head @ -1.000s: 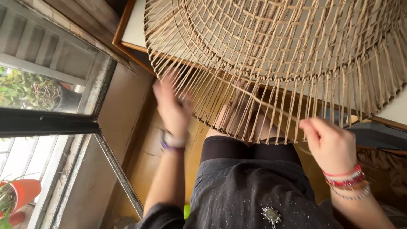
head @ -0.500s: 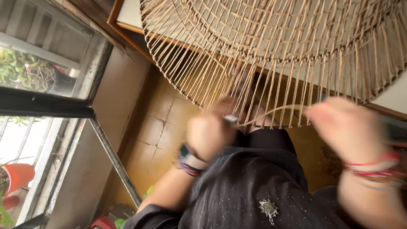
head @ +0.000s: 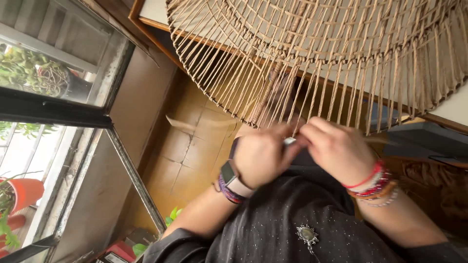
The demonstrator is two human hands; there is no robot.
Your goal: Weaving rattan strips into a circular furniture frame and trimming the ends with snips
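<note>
Nearest the camera, at six o'clock, a black speckled garment [head: 292, 219] is seen, with a small oval silver brooch [head: 307, 234] pinned on it. Just above it the two hands are brought together at the centre of the view. The left hand [head: 261, 158] is curled, its fingers bent inward and its fingertips pressed against those of the right hand [head: 336, 151], whose fingers are likewise closed to a pinch. Between them a small pale object [head: 289, 141] is gripped; what it is cannot be told, though it may be the end of a strand. A pale wristwatch with purple thread bands [head: 229, 182] is worn on the left wrist, and red and beaded bracelets [head: 373, 185] on the right.

From the pinch upward, toward twelve o'clock, the loose tan cane spokes [head: 321, 92] of a large round woven rattan panel [head: 317, 39] are spread like a fan. The panel is laid on a pale tabletop with a wooden edge [head: 146, 14], and its rim overhangs that edge above the hands.

Beyond the hands, at nine o'clock, a floor of worn ochre tiles [head: 190, 151] is seen, cracked along one joint. Farther out, at eight to ten o'clock, a dark-framed glass door [head: 53, 109] is set, and through it an orange plant pot [head: 24, 192] and green foliage [head: 24, 68] are visible.
</note>
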